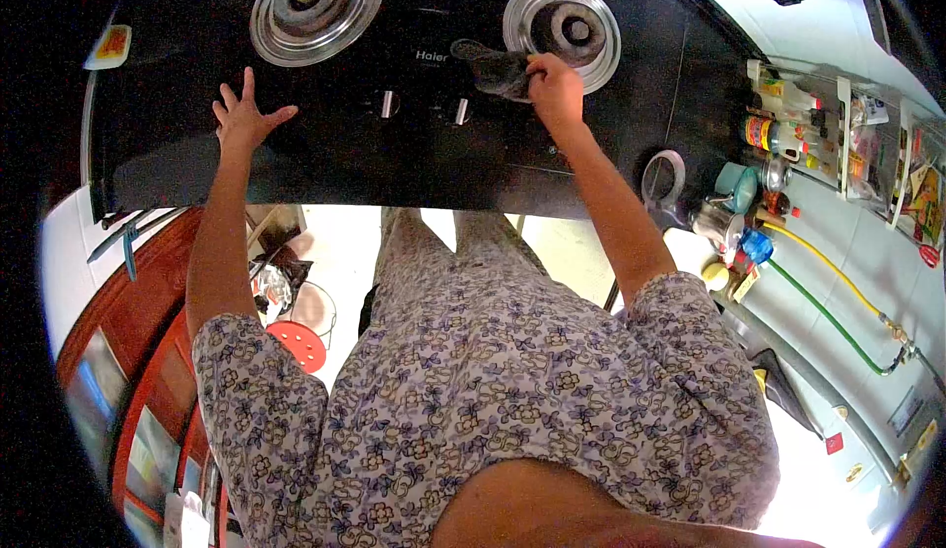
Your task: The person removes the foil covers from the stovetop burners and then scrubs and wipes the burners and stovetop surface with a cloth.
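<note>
My right hand (558,97) is closed on one end of a dark grey cloth (496,72), which stretches to the left over the black glass stovetop (325,164). The hand is at the lower left edge of the right burner (607,37) and covers part of its steel rim. My left hand (246,119), fingers spread and holding nothing, is over the left part of the stovetop, below the left burner (367,18). Whether its palm touches the glass I cannot tell. Two silver knobs, a left knob (388,104) and a right knob (461,111), sit between my hands.
A small packet (111,46) lies at the stovetop's left corner. Bottles (774,135) fill a wall rack on the right. Nearby are a white ring-shaped object (665,175), a teal cup (736,186), and yellow and green hoses (824,261). Red-framed cabinet doors (138,302) stand lower left.
</note>
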Tool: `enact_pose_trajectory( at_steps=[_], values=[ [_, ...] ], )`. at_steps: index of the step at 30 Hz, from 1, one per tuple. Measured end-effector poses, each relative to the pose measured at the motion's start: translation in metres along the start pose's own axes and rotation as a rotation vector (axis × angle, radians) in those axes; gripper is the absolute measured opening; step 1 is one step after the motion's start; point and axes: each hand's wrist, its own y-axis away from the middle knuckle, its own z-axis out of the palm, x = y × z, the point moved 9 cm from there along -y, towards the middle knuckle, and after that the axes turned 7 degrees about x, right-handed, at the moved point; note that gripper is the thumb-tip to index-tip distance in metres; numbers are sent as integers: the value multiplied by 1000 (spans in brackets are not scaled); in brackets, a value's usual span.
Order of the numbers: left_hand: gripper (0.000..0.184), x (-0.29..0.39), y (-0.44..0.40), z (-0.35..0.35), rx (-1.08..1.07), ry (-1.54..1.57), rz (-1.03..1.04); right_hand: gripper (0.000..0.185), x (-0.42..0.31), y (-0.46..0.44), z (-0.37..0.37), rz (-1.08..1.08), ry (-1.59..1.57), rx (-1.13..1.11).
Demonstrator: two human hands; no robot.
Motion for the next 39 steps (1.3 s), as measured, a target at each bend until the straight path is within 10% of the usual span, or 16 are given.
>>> enact_pose_trajectory(
  at_steps=[10,12,25,39],
  values=[
    [109,1,3,-3,51,48,27,32,0,-119,-7,201,-399,117],
    [109,2,2,-1,64,42,34,45,4,-138,37,-261,98,67],
    [109,10,-4,5,30,-7,21,58,-20,-77,88,-176,772,-40],
    [109,17,-7,8,42,1,52,41,39,32,-50,-198,195,-202]
  ],
)
